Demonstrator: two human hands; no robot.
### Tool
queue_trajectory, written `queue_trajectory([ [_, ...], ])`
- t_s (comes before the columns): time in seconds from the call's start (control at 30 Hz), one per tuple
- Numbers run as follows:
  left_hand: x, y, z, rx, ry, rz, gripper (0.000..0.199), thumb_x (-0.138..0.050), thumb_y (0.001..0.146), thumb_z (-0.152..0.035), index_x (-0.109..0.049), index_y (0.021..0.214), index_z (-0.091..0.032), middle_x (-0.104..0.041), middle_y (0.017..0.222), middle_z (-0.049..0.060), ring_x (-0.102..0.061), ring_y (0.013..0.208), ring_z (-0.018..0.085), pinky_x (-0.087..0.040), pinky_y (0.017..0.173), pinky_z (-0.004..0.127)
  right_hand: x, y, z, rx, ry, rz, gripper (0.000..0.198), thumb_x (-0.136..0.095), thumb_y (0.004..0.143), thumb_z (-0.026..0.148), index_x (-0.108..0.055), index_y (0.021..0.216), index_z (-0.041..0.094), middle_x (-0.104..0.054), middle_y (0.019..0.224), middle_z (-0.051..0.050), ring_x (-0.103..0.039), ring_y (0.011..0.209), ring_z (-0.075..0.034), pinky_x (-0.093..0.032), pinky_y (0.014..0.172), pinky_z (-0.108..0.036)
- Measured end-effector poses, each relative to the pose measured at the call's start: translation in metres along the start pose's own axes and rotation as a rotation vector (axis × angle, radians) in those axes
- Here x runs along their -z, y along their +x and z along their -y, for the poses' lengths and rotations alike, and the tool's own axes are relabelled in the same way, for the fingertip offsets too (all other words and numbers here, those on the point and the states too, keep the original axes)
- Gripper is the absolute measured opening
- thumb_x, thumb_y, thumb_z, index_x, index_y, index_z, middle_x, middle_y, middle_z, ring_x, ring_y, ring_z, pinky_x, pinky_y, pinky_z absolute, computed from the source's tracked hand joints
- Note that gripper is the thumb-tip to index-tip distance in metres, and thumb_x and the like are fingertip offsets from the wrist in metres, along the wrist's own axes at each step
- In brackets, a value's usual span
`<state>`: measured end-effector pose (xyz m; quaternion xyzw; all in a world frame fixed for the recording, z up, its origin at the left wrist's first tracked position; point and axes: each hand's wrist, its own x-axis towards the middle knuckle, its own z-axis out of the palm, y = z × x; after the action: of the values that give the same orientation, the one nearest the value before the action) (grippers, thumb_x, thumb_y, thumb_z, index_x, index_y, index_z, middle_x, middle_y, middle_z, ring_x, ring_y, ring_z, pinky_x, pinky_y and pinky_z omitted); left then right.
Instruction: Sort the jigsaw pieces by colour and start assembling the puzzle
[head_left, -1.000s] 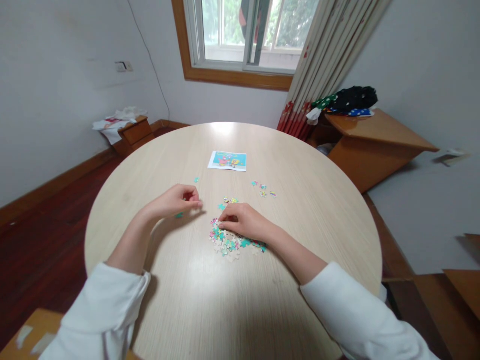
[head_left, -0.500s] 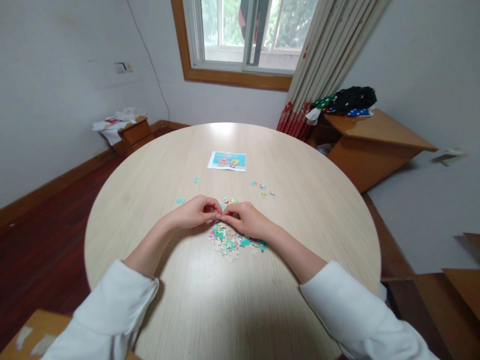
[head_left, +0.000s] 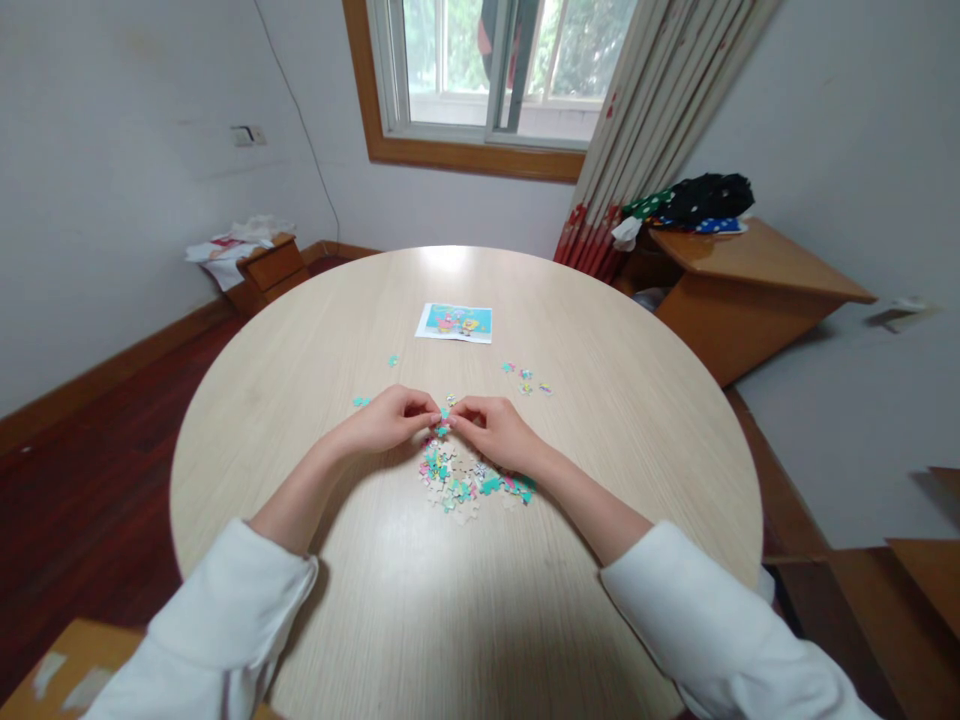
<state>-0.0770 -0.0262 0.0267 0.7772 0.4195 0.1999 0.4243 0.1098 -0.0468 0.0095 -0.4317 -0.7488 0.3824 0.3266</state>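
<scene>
A heap of jigsaw puzzle pieces [head_left: 450, 490], teal, pink, yellow and pale, lies in the middle of the round table [head_left: 450, 620]. At its far edge my left hand [head_left: 390, 418] is closed in a pinch, thumb against forefinger. My right hand [head_left: 495, 430] pinches from the other side, its fingertips close to the left ones. A small teal puzzle piece [head_left: 444, 414] shows between the two sets of fingertips; its edges are partly covered by them. One more piece [head_left: 451, 400] lies just beyond the fingers.
A printed cartoon picture [head_left: 456, 323] lies farther back on the table. Several loose pieces [head_left: 526, 387] are to the right, and a few teal ones [head_left: 361, 401] to the left. Beyond the table stand a wooden cabinet [head_left: 750, 270] with cloth on top and a curtain [head_left: 645, 130].
Both hands have moved slightly away from me and their fingertips have drawn a little apart. The teal piece between them now shows more clearly.
</scene>
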Motion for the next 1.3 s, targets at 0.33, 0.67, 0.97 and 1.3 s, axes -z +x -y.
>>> queue_trajectory([
  [0.33, 0.004, 0.007, 0.007, 0.112, -0.197, -0.414, 0.015, -0.058, 0.071, -0.027, -0.061, 0.062, -0.015, -0.058, 0.055, 0.001, -0.048, 0.049, 0.01, -0.035, 0.049, 0.023, 0.012, 0.005, -0.013, -0.03, -0.078, -0.146, 0.017, -0.052, 0.08, 0.026, -0.065, 0.074, 0.017, -0.063, 0.067, -0.002, -0.051, 0.061, -0.012, -0.038, 0.059, -0.025],
  [0.67, 0.024, 0.005, 0.013, 0.185, -0.357, -0.817, 0.014, -0.064, 0.061, -0.021, -0.062, 0.072, -0.013, -0.054, 0.047, -0.003, -0.047, 0.043, 0.009, -0.035, 0.045, 0.021, 0.04, 0.009, -0.03, -0.061, -0.149, -0.371, 0.019, -0.051, 0.078, 0.028, -0.062, 0.068, 0.016, -0.062, 0.064, -0.003, -0.051, 0.06, -0.013, -0.038, 0.059, -0.027],
  [0.97, 0.039, 0.005, 0.032, 0.23, -0.494, -1.001, 0.006, -0.06, 0.063, -0.014, -0.06, 0.069, -0.012, -0.059, 0.058, 0.0, -0.056, 0.051, 0.011, -0.051, 0.061, 0.028, 0.047, 0.011, -0.044, -0.07, -0.173, -0.432, 0.022, -0.05, 0.076, 0.033, -0.061, 0.066, 0.016, -0.059, 0.06, -0.001, -0.051, 0.057, -0.013, -0.037, 0.057, -0.026],
  [1.3, 0.027, 0.012, 0.036, 0.179, -0.372, -0.914, 0.017, -0.061, 0.063, -0.023, -0.062, 0.076, -0.013, -0.06, 0.061, 0.0, -0.06, 0.06, 0.013, -0.053, 0.068, 0.03, 0.056, 0.01, -0.041, -0.088, -0.175, -0.47, 0.021, -0.05, 0.075, 0.032, -0.062, 0.067, 0.016, -0.061, 0.062, -0.003, -0.053, 0.059, -0.014, -0.038, 0.058, -0.026],
])
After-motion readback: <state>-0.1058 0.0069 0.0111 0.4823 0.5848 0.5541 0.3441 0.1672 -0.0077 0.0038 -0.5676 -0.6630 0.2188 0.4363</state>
